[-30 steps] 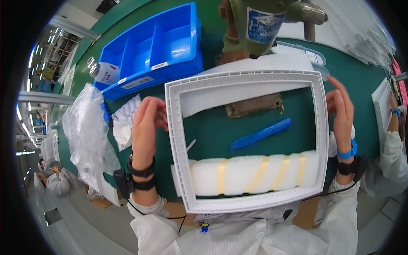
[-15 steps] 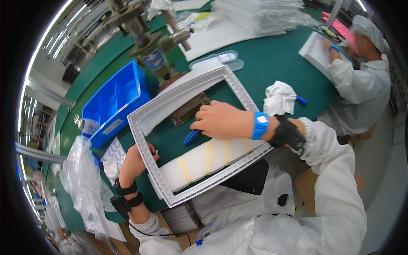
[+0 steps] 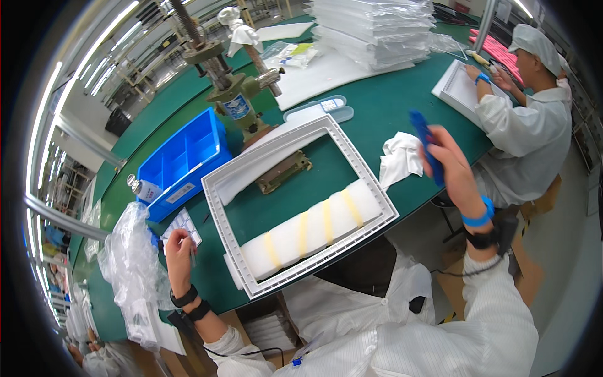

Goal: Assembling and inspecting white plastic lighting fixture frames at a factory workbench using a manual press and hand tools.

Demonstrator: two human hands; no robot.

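Observation:
A white rectangular plastic frame [image 3: 360, 169] lies tilted on the green table in front of me. Under its near side rests a white foam pad [image 3: 317, 227] with yellow tape bands. A worn metal block [image 3: 286, 171] shows through the opening. My right hand [image 3: 449, 160] is raised to the right of the frame, closed around a blue hand tool [image 3: 428, 147]; motion blurs it, so its exact kind is unclear. Left of the frame, my left hand [image 3: 179, 248] has its fingers pinched together near a small translucent piece, too small to name.
A blue divided bin [image 3: 182, 200] and a green press [image 3: 235, 103] stand beyond the frame. Crumpled clear plastic [image 3: 132, 264] lies at left, a white cloth [image 3: 401, 157] at right. Stacked clear packaging [image 3: 370, 31] is at the back. A co-worker [image 3: 527, 119] sits at right.
My right hand has left the frame's opening and moved right and up with the blue tool. My left hand has drawn back leftward from the frame's left edge.

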